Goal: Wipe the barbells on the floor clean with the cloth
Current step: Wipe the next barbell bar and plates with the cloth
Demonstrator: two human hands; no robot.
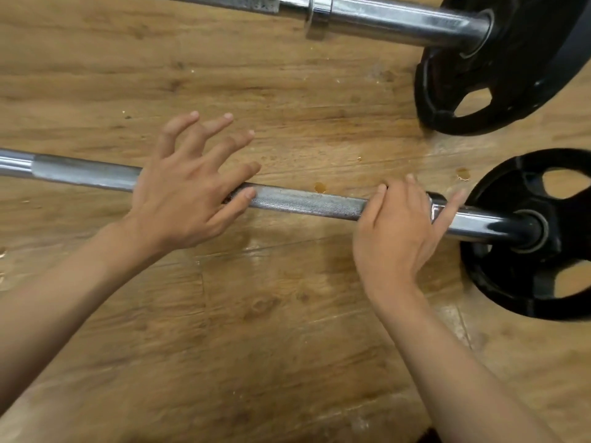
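Observation:
The near barbell (307, 204) lies across the wooden floor, with a knurled steel shaft and a black plate (543, 276) at its right end. My left hand (188, 193) lies on the shaft, its fingers spread apart and its thumb along the knurling. My right hand (396, 231) rests palm-down on the bar at the collar, its fingers laid over the top and its little finger stretched along the chrome sleeve. A second barbell (383, 19) lies farther away, with its own black plate (499, 75). No cloth is in view.
The wooden floor (256, 330) shows wet, shiny patches below the near bar and small brown spots beside it. The two plates stand close together at the right. The floor between the bars is bare.

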